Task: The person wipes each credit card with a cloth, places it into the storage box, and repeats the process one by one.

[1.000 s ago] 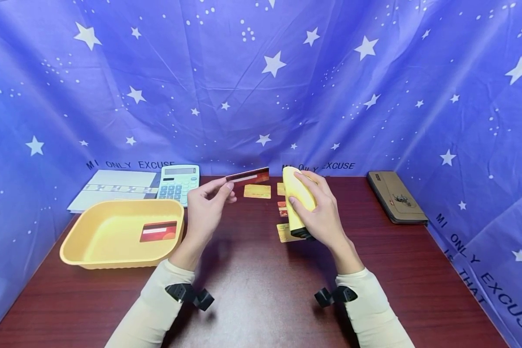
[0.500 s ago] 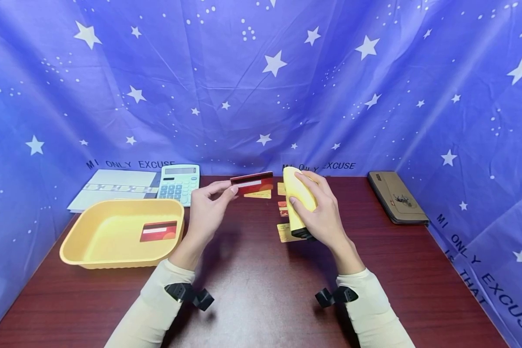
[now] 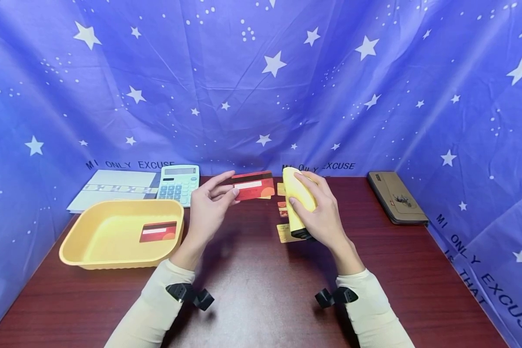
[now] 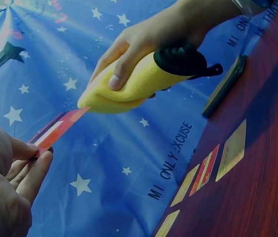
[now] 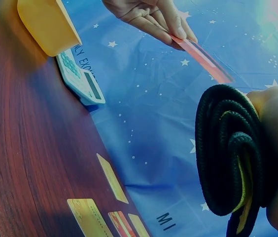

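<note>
left hand (image 3: 210,202) aloft — pinching red card (image 3: 253,185) | right hand (image 3: 325,215) aloft — curled around rolled yellow cloth (image 3: 294,184)

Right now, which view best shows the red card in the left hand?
The head view: the red card shows nearly all its striped face, little foreshortened. Both wrist views show it narrow and slanted.

I count two red cards (image 3: 253,191), three gold cards (image 4: 231,150), one striped card (image 4: 204,170), plus one cloth (image 4: 146,81), tub (image 3: 106,232), calculator (image 3: 179,188), wallet (image 3: 397,197), flat white object (image 3: 122,178)
</note>
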The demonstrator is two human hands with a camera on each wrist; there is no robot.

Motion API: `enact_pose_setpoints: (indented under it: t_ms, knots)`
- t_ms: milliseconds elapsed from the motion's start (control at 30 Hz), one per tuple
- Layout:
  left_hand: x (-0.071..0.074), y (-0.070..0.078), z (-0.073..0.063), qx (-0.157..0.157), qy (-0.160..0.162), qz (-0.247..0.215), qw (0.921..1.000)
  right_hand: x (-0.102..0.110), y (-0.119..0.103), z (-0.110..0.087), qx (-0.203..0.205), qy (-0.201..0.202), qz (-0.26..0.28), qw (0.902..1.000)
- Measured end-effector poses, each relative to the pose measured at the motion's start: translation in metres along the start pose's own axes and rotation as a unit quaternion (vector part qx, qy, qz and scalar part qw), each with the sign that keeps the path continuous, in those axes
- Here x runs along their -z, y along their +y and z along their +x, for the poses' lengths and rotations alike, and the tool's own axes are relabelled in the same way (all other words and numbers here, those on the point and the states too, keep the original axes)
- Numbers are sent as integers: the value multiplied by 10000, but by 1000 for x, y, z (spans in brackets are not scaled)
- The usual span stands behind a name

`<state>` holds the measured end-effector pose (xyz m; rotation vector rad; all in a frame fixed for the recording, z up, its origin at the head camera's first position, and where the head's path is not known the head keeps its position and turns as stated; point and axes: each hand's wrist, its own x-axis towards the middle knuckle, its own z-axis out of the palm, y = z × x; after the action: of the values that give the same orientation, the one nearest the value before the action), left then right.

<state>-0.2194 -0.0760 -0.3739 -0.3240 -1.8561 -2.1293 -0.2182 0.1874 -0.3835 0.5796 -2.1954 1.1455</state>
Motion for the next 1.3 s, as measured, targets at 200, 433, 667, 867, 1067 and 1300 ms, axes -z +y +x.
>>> enact_pose_setpoints:
  t_ms: [200, 433, 667, 867, 1067, 1300]
  knots:
    - [0, -1, 0, -12, -28, 241, 9997, 0, -2, 0, 78, 22, 51, 10000]
    - [-2, -5, 1, 53, -81, 330, 9994, -3, -8, 1, 68, -31, 80, 9999]
    - [-4, -8, -1, 129, -170, 222, 9995, -8, -9, -2, 74, -139, 65, 9999]
    - [-7, -8, -3, 252, -318, -186, 9990, -12, -8, -3, 171, -168, 98, 9997]
    - [-10, -6, -5, 371, -430, -527, 9970, -15, -9, -5, 227, -188, 124, 9995]
    - [-14, -5, -7, 402, -437, -704, 9957, -20, -11, -7, 438, -92, 231, 9987]
